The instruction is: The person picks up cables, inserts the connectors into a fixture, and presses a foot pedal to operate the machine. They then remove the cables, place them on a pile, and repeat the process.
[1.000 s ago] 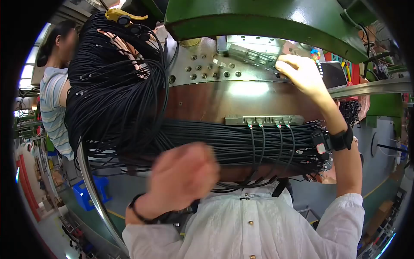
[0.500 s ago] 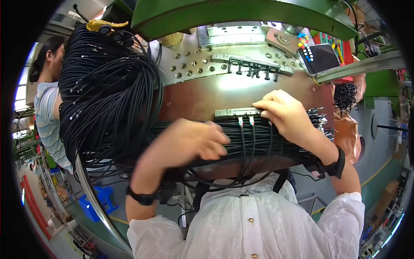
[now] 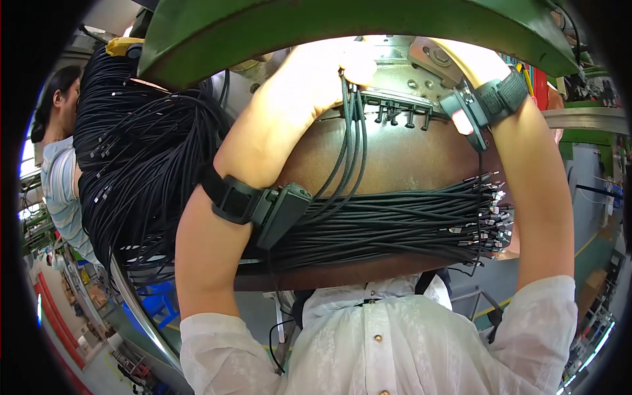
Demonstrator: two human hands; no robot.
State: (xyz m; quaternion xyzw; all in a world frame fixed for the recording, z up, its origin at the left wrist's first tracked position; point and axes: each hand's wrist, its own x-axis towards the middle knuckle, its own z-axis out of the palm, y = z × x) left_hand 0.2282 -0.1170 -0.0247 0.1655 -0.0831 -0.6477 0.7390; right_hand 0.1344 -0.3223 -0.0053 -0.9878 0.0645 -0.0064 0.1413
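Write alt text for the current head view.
A person's left hand, washed out by glare, holds several black cables near a green machine frame, which hides the right hand. Below, more cables lie bundled across a brown surface.

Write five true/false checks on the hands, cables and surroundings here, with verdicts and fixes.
1. The left hand holds black cables. True.
2. The right hand is in plain view. False: only the right forearm shows, running up to the green machine beam; the hand is out of sight.
3. A dark strip with pegs lies to the right of the left hand. True.
4. The cable bundle's connector ends gather at its left. False: they gather at its right.
5. A co-worker in a striped top is at the picture's left. True.
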